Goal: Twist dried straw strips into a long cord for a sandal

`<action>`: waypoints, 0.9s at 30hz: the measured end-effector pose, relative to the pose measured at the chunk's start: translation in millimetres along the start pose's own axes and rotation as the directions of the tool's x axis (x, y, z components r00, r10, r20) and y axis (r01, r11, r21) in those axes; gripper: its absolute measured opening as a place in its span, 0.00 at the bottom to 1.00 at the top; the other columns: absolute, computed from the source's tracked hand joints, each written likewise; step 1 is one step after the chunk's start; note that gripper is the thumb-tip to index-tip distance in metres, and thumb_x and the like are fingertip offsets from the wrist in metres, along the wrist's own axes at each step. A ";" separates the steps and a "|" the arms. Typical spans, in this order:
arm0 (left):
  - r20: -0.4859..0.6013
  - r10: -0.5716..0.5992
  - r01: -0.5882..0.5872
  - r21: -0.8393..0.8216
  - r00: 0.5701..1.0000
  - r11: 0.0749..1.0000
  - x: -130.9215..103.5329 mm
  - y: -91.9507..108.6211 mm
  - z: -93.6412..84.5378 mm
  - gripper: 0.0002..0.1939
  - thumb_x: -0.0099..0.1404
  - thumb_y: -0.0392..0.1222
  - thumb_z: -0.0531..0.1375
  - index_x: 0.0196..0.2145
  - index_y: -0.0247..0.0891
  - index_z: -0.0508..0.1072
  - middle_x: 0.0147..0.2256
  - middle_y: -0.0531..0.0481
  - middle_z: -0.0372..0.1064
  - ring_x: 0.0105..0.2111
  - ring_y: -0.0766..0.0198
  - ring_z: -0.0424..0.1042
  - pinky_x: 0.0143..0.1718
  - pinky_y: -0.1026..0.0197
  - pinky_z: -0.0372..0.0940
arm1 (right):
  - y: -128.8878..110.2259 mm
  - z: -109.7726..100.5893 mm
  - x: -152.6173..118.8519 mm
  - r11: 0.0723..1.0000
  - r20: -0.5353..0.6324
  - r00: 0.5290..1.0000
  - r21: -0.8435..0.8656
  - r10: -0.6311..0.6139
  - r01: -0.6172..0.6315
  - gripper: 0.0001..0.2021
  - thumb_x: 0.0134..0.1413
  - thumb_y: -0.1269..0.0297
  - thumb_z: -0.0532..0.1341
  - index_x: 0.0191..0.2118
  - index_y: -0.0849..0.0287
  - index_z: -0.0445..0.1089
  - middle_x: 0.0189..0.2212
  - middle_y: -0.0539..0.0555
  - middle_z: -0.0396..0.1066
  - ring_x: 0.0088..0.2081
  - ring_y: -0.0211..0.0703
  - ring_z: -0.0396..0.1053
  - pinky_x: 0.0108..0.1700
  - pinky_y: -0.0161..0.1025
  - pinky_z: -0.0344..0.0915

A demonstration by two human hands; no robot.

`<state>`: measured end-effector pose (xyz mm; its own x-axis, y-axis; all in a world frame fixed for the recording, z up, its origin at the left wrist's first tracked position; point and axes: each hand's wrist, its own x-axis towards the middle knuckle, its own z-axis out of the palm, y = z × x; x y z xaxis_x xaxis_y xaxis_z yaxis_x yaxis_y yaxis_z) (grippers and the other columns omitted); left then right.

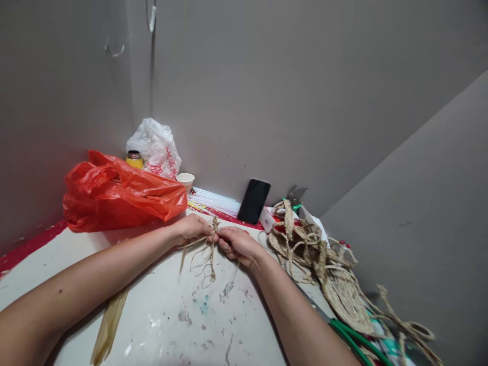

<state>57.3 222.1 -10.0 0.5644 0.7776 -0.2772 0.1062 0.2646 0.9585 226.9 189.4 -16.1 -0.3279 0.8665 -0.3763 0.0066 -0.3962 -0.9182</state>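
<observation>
Over the far part of the white table, my left hand and my right hand meet with fingers pinched. Between them is a small knotted bundle of dry straw-like fibre, its top sticking up above the fingertips. Loose strands dangle from it toward the tabletop, and a longer strip trails beneath my left wrist. Both hands are closed on this bundle; the fingertips partly hide where they grip. Under my left forearm lies a flat, dried strip of husk-like leaf.
A red plastic bag, a white bag, a yellow bottle and a paper cup stand at back left. A phone leans on the wall. Braided straw rope, pliers and green-handled tool crowd the right.
</observation>
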 end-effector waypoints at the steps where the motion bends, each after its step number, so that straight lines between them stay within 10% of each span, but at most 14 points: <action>1: 0.020 0.022 -0.021 -0.044 1.000 0.999 1.2 -1.8 -0.4 0.13 0.43 0.44 0.67 0.23 0.30 0.75 0.21 0.50 0.71 0.18 0.72 0.62 0.21 0.68 0.54 | 0.2 -0.6 0.1 1.000 -0.002 1.000 -0.009 0.004 -0.004 0.09 0.45 0.60 0.58 0.24 0.61 0.65 0.08 0.41 0.54 0.11 0.26 0.39 0.14 0.28 0.33; 6: 0.091 0.063 -0.048 -0.158 0.994 0.986 2.6 -3.0 -0.7 0.09 0.44 0.40 0.67 0.19 0.30 0.74 0.23 0.48 0.73 0.26 0.68 0.69 0.33 0.66 0.61 | 0.3 -2.3 0.4 0.997 -0.024 0.999 -0.067 0.026 -0.027 0.10 0.46 0.60 0.58 0.25 0.61 0.66 0.08 0.41 0.54 0.10 0.25 0.38 0.13 0.28 0.32; 21: -0.027 -0.122 0.122 0.017 0.992 0.992 -5.7 11.9 0.2 0.13 0.51 0.39 0.60 0.13 0.34 0.67 0.09 0.57 0.54 0.11 0.74 0.47 0.15 0.66 0.39 | 3.6 6.2 2.5 0.965 -0.163 0.984 -0.260 -0.076 0.031 0.13 0.46 0.58 0.61 0.19 0.61 0.64 0.09 0.41 0.53 0.10 0.25 0.42 0.12 0.28 0.34; 27: 0.001 -0.130 0.130 -0.036 0.992 0.991 -6.6 8.3 1.6 0.07 0.47 0.39 0.62 0.19 0.31 0.72 0.18 0.50 0.68 0.13 0.75 0.53 0.15 0.67 0.39 | 4.1 8.0 1.6 0.974 -0.137 0.989 -0.223 -0.062 0.030 0.12 0.46 0.58 0.60 0.22 0.62 0.67 0.08 0.41 0.53 0.10 0.26 0.40 0.12 0.30 0.34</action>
<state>55.8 218.2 -0.1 0.5465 0.7362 -0.3992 0.1493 0.3835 0.9114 218.9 186.7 -19.5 -0.1954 0.9227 -0.3323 0.2070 -0.2924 -0.9336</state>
